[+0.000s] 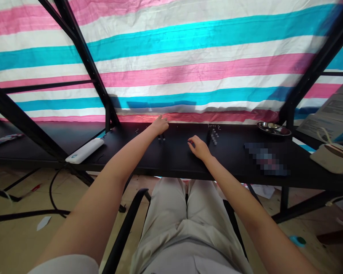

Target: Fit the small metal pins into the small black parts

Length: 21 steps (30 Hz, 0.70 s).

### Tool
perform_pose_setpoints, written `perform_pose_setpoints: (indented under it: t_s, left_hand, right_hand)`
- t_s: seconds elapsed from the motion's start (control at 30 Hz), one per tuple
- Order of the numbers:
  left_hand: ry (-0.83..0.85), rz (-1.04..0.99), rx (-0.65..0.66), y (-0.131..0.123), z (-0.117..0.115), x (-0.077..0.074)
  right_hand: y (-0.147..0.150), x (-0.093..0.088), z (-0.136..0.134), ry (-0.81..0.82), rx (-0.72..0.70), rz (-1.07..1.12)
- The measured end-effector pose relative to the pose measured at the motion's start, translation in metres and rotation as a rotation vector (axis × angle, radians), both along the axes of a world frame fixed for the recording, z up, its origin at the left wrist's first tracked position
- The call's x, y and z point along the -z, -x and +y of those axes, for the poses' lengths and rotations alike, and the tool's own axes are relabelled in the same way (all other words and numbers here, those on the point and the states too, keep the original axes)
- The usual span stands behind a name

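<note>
My left hand point(161, 124) is over the back part of the black table, fingers partly stretched out and nothing visible in them. Just below it lie two short dark sticks point(161, 137) with pale ends; their far ends are hidden by the hand. My right hand point(199, 147) hovers or rests further right, its fingers loosely bent with a gap to the thumb. No object shows in it. Close to its right is a cluster of small clear pieces point(214, 137), beside a dark narrow thing point(208, 136) whose kind I cannot make out.
On the black table point(177, 163) are a white power bank-like block point(85, 150) at left, a shiny metal dish point(273, 129) and a blurred-out flat object point(265, 159) at right. Black frame posts point(93, 68) rise at both sides before a striped sheet point(188, 68). Boxes point(331, 110) stand far right.
</note>
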<state>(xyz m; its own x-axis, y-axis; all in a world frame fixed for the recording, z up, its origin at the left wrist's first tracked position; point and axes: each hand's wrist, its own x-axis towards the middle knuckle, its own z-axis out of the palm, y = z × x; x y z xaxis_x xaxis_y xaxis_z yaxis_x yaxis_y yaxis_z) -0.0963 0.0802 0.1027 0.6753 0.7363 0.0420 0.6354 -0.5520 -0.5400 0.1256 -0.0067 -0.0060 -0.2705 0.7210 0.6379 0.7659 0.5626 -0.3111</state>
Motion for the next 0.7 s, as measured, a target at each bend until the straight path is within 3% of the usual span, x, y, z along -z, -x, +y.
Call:
perform_pose_setpoints:
  t_s: [0.27,0.6,0.7]
  left_hand:
    - [0.004,-0.098,-0.018,0.003,0.0054,0.0063]
    - [-0.007,-0.02,-0.035,0.0011,0.0039,0.0044]
    - [0.025,-0.098,-0.042,0.0012,0.0036,0.0041]
  right_hand:
    - [0.0003,-0.0012,-0.0002,0.017,-0.013,0.012]
    - [0.0003,-0.0021,-0.0007,0.006,-0.006,0.009]
    - [0.0,-0.0023,-0.001,0.013,-0.012,0.023]
